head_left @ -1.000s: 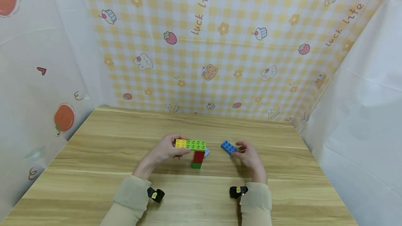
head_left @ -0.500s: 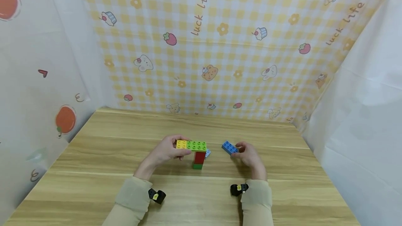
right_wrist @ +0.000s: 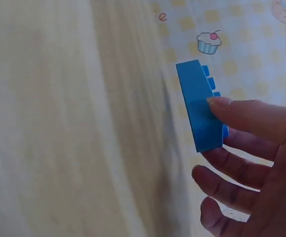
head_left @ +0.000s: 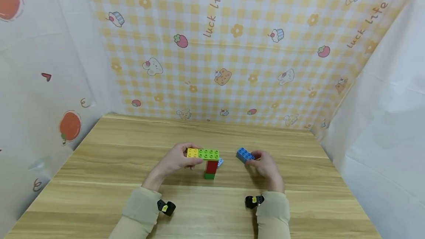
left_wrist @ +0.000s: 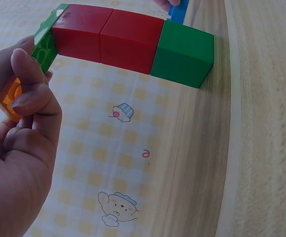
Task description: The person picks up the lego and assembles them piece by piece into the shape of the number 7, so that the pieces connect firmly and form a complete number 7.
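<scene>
In the head view my left hand (head_left: 176, 159) grips the top of a toy brick structure by its yellow brick (head_left: 192, 153) and lime green brick (head_left: 208, 154). Beneath the lime brick stands a column of red bricks (head_left: 211, 166) with a green brick (head_left: 210, 176) at the bottom. The left wrist view shows two red bricks (left_wrist: 108, 35) in that column, and fingers partly covering the yellow brick. My right hand (head_left: 264, 165) pinches a blue brick (right_wrist: 197, 106) between thumb and fingers, studs facing up in the head view.
A light blue brick (head_left: 220, 162) lies behind the column, partly hidden by it. The wooden table (head_left: 212, 209) meets a yellow checked cloth (head_left: 212, 58) at the back. White sheets (head_left: 382, 113) hang at both sides.
My right fingers have closed on the blue brick, which has shifted slightly right and appears slightly raised. My left hand and the brick structure stay nearly still.
</scene>
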`<state>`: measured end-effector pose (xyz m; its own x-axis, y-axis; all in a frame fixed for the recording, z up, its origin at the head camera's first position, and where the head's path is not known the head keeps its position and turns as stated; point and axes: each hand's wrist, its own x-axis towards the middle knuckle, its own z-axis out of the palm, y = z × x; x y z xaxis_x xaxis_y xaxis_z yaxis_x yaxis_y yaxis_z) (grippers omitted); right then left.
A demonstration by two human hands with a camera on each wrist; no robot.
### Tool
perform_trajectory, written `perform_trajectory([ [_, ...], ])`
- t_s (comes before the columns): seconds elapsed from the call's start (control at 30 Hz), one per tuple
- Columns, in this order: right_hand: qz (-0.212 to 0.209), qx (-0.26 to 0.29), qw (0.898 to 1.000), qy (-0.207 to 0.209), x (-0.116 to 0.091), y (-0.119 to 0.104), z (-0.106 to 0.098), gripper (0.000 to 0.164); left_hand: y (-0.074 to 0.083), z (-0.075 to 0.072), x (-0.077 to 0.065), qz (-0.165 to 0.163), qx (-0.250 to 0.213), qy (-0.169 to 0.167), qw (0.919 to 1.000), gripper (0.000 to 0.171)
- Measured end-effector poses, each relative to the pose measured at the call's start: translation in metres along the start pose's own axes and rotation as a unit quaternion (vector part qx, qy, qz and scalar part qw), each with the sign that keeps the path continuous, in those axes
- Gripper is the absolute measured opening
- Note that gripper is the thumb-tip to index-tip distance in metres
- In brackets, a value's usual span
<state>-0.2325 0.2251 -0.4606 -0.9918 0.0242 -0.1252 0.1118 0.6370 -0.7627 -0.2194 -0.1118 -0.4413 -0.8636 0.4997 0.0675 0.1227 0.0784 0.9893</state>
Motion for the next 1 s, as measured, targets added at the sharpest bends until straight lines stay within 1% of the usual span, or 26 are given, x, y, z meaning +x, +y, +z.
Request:
perform_trajectory([
  [0.1, -0.022, -0.004, 1.000, 0.010, -0.003, -0.007, -0.004, 0.032, 0.001, 0.001, 0.000, 0.002, -0.002, -0.001, 1.0000, 0.043],
  [0.2, -0.055, -0.012, 0.998, 0.021, -0.005, -0.015, -0.007, 0.031, 0.001, 0.001, 0.000, 0.003, -0.006, -0.001, 1.0000, 0.042],
  [0.4, -0.118, -0.032, 0.992, 0.034, -0.014, -0.037, -0.009, 0.036, 0.001, 0.000, 0.000, 0.005, -0.011, -0.003, 0.9999, 0.043],
  [0.67, -0.187, -0.040, 0.981, 0.036, -0.025, -0.065, -0.004, 0.035, -0.001, -0.001, 0.002, -0.001, -0.006, 0.001, 1.0000, 0.043],
  [0.8, -0.217, -0.043, 0.974, 0.036, -0.030, -0.076, -0.001, 0.036, -0.001, -0.001, 0.002, -0.002, -0.003, 0.001, 1.0000, 0.043],
  [1.0, -0.260, -0.033, 0.965, 0.027, -0.036, -0.090, 0.006, 0.035, -0.001, 0.000, 0.002, -0.007, -0.002, 0.001, 1.0000, 0.044],
])
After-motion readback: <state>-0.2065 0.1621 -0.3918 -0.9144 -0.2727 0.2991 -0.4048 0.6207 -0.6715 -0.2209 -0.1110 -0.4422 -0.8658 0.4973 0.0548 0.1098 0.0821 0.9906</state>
